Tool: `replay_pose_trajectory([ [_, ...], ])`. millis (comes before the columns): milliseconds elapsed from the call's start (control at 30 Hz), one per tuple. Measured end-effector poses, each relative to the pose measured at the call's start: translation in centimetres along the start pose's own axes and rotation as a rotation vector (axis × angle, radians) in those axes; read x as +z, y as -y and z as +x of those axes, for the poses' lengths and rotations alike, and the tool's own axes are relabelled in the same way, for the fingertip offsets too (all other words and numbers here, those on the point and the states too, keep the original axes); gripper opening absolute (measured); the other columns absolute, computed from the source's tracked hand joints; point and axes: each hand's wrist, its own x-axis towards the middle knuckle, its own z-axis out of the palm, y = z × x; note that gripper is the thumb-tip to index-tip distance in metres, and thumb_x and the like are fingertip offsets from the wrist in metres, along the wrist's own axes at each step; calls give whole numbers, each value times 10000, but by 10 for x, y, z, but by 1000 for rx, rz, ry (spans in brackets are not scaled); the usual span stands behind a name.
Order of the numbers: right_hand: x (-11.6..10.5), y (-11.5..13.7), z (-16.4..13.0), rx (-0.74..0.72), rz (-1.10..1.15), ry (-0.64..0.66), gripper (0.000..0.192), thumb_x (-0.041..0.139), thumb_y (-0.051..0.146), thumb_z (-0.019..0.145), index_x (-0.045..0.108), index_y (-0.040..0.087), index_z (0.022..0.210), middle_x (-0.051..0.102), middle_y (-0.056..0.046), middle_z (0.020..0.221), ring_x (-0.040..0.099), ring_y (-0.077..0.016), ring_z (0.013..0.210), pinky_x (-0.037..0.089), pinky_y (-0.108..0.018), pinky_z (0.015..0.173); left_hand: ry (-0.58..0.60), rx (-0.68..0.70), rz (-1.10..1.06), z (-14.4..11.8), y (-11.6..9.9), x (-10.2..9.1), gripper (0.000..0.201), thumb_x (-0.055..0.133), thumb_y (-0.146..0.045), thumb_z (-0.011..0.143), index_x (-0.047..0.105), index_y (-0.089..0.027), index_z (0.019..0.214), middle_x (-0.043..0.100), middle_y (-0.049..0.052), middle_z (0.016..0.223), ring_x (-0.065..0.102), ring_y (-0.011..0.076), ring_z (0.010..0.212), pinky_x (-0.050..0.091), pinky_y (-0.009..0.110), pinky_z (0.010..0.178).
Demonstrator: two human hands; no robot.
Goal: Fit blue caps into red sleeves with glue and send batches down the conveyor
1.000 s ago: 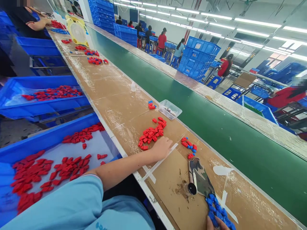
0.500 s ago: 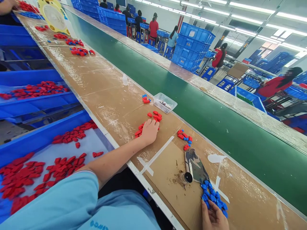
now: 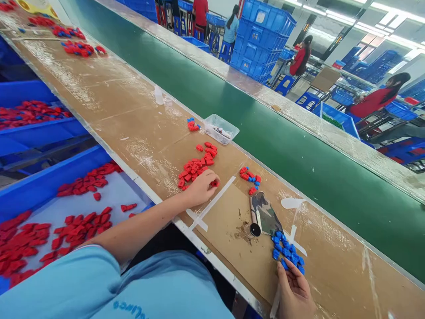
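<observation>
Red pieces [image 3: 193, 169] are lying on the table [image 3: 139, 119], apparently mostly waiting; your left fingers [image 3: 211, 175] are pinching one, slightly parted right fingers [image 3: 296, 269] touching blue pieces [image 3: 289, 249], hold unclear; a red-blue cluster [image 3: 249, 175] is perhaps sitting finished.

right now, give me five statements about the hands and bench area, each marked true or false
The left hand holds a red piece. True.
Both hands are at the red pile. False: the right hand is at the blue pieces.
The clear tray sits beside the green belt. True.
Green pieces fill the nearest bin. False: the blue bin by the left arm holds red pieces.
The black cap is beside the camouflage-patterned item. True.
</observation>
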Motion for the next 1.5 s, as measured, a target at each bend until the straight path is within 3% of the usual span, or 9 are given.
replay_pose_trajectory([
  [100,2,14,-9,10,41,-24,511,828,484,577,694,168,955,687,-44,838,619,-154,747,547,-248,695,100,2,-165,-21,-10,15,213,512,0,717,608,-159,823,548,29,875,554,140,758,470,240,701],
  [233,14,30,-21,-75,98,82,428,818,423,627,688,178,952,684,-46,866,614,-145,762,542,-249,703,217,-63,-240,-33,-14,31,247,512,4,702,642,-148,848,541,36,905,540,115,684,472,228,653],
  [433,33,39,-28,-166,149,227,316,791,360,685,697,187,933,700,-69,911,654,-161,817,554,-284,753,189,76,-187,-36,-16,32,206,541,-71,812,665,-166,947,552,60,949,547,193,934,467,329,882],
  [600,42,46,-29,-161,172,288,291,784,342,696,695,194,930,708,-61,858,671,-161,772,572,-293,725,200,120,-421,-54,-29,39,261,463,-101,887,616,-164,1088,528,80,1035,562,160,942,493,267,843],
  [800,46,50,-27,-219,153,328,269,751,334,735,707,209,969,709,-65,915,679,-172,851,573,-312,781,233,50,-576,-69,-46,60,276,490,-140,883,632,-179,1116,541,73,1015,581,146,902,509,254,815],
  [967,44,54,-20,-320,-8,304,288,697,369,795,677,179,1010,702,-95,947,673,-189,842,579,-349,768,204,0,-655,-71,-51,73,280,526,-128,833,563,-155,1109,618,73,993,610,154,865,523,284,814],
  [1100,42,67,-12,-587,-293,287,235,621,356,860,708,197,1009,703,-97,954,655,-187,823,567,-339,746,208,8,-646,-70,-52,71,149,516,-124,831,573,-153,966,630,50,892,598,150,806,514,266,756],
  [1233,44,79,-7,-802,-512,239,240,544,343,909,720,214,1008,715,-78,910,654,-187,812,532,-318,739,218,55,-629,-68,-53,65,130,499,-132,855,579,-153,956,630,57,887,578,149,796,493,259,741],
  [1500,45,84,-3,-892,-643,259,253,516,375,918,703,215,976,712,-50,841,625,-185,781,474,-297,715,215,61,-637,-67,-55,63,131,498,-141,861,579,-156,963,626,54,873,571,143,774,485,249,730],
])
